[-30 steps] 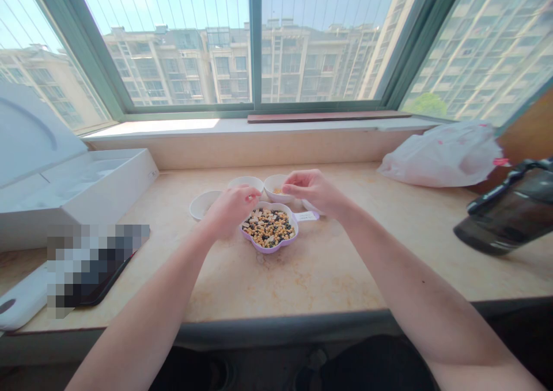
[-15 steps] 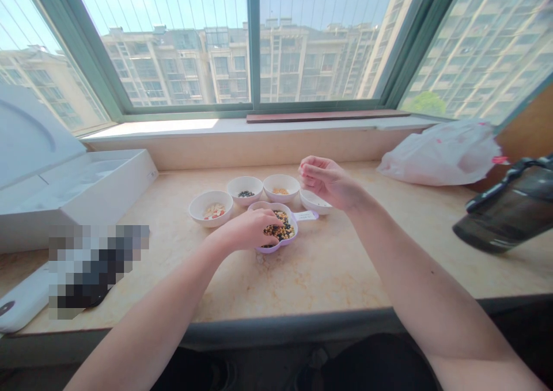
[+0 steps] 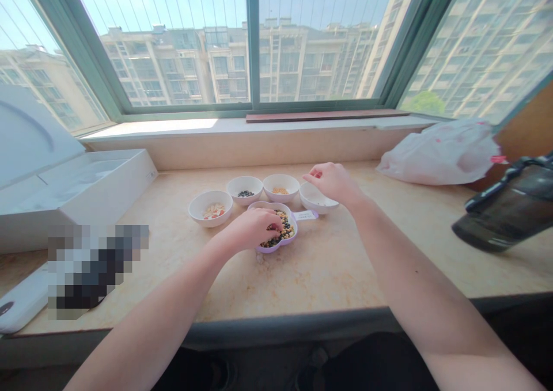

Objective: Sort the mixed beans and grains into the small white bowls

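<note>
My left hand reaches over a purple-rimmed, scalloped dish with a flat labelled handle, its fingers curled together among mixed black and yellow beans. Whatever lies between those fingertips is hidden. Above the right-hand white bowl, my right hand is palm down with thumb and fingertips pinched; I cannot make out what they hold. A few tiny bits show in that bowl. Other white bowls hold pale and reddish pieces, black beans and yellow kernels.
On the left stand an open white box, a white device and a blurred-out dark object. A tied white plastic bag and a dark bottle are on the right. The counter meets a window ledge at the back.
My right hand has come down and turned palm down over the right-hand bowl. The left hand's fingers have drawn closer together in the beans.
</note>
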Available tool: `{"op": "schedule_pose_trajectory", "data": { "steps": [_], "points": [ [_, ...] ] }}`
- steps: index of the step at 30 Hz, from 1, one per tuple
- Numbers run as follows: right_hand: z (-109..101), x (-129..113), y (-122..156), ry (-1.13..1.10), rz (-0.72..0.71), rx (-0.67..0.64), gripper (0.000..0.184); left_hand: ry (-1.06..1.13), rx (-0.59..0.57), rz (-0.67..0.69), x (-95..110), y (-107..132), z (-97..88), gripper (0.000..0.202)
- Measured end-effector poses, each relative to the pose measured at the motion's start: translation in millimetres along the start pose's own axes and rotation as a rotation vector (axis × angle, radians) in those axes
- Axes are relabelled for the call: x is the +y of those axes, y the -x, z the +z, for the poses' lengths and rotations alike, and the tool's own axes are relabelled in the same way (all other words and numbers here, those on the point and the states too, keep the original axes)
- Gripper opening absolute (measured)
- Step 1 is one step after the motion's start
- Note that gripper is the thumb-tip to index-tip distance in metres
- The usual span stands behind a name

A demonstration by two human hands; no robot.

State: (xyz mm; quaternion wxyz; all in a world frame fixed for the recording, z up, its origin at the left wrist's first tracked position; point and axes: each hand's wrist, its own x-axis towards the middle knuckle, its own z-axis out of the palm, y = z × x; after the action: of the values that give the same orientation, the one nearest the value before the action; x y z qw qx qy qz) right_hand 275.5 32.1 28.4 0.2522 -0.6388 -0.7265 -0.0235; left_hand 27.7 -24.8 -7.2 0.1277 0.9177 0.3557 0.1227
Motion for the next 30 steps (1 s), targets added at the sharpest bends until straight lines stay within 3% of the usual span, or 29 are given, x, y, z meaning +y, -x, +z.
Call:
{"op": "schedule_pose_trajectory", "data": {
  "steps": [10,16,22,30],
  "points": [
    [1,9,-3,0.030,0.055,-0.083,0.014,-0.001,0.070,0.071,-9,-2,1.6,0.010],
    [1,10,-3,0.055,0.088,-0.090,0.012,0.032,0.114,0.059,-4,1,-3.0,0.008],
    [3,14,-3,0.100,0.159,-0.222,0.018,0.056,0.106,0.075,-3,2,-4.0,0.009],
    [8,-1,-1,-0.116,0.026,-0.151,0.018,0.061,0.182,0.079,1,6,-10.6,0.014]
  ]
}}
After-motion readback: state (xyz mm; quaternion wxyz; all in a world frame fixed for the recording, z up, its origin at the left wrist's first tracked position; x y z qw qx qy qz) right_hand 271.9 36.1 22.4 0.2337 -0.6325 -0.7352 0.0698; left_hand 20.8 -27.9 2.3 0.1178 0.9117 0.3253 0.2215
